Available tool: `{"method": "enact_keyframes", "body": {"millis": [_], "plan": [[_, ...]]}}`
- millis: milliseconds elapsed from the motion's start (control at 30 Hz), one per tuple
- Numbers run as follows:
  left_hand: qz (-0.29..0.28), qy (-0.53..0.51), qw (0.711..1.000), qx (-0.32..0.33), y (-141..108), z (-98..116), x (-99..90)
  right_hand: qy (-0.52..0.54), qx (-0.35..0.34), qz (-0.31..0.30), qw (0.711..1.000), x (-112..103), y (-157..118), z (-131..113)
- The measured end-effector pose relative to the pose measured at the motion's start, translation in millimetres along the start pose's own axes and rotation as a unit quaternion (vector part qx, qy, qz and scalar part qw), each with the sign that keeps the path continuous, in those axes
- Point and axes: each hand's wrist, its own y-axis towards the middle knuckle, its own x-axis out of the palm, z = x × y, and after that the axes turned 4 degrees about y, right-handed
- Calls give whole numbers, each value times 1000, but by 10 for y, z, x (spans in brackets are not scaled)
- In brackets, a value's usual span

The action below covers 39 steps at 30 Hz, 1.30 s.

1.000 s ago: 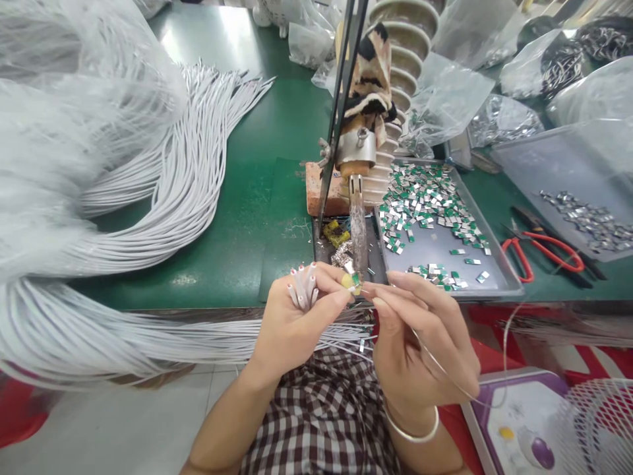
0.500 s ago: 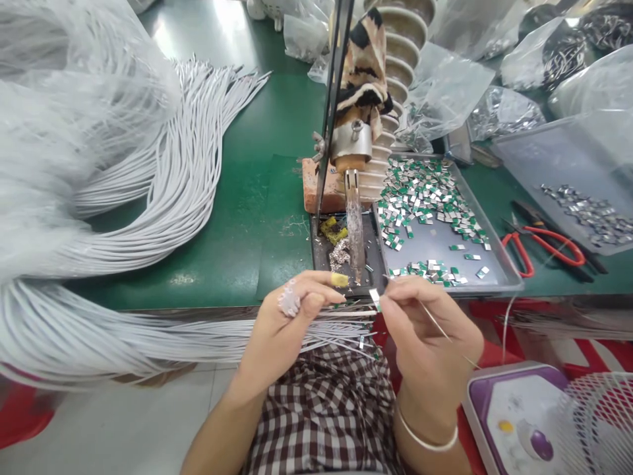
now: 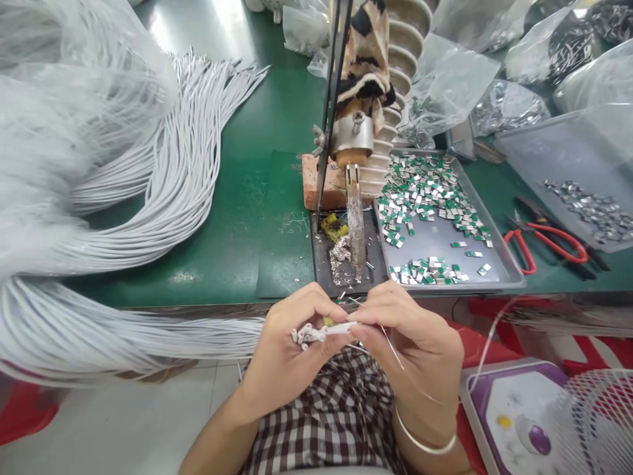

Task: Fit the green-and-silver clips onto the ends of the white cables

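Observation:
My left hand [image 3: 291, 343] is closed around a small bunch of white cables [image 3: 307, 335], whose cut ends poke out between thumb and fingers. A yellow covering [image 3: 328, 321] shows on one of its fingertips. Meeting it over my lap, my right hand [image 3: 413, 336] is closed, fingertips pinched at the other end of these cables. A thin silvery solder wire [image 3: 393, 348] runs through its fingers. Whether the small circuit board is still between those fingertips is hidden. Just beyond the hands, a soldering iron [image 3: 355, 224] points down over a dark tray [image 3: 324, 267] with solder bits.
A metal tray [image 3: 509, 274] of small green circuit boards stands right of the iron, with red-handled pliers [image 3: 554, 241] beside it. Long grey-white cables [image 3: 198, 178] cover the left. A brick [image 3: 316, 181] sits behind the iron; a purple-white fan base [image 3: 524, 409] is lower right.
My hands have come together and lowered slightly from the iron's tip. The left has turned, showing its cable ends. The small board seen in my right fingertips is now out of sight.

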Motion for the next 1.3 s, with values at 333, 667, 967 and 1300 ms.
{"method": "enact_keyframes", "body": {"millis": [333,667,967,1300], "plan": [[2,23,1000,7,58,-11,15,13,4,-22,1000,-61,34,48],[27,-8,999,-27,68,-96,-21,-131,144,-8,981,-217,235,106],[7,-16,996,-87,112,-97,57,-482,143,-14,865,-541,676,637],[17,-7,995,-93,93,-148,54,-567,140,-37,811,-592,425,472]]}}
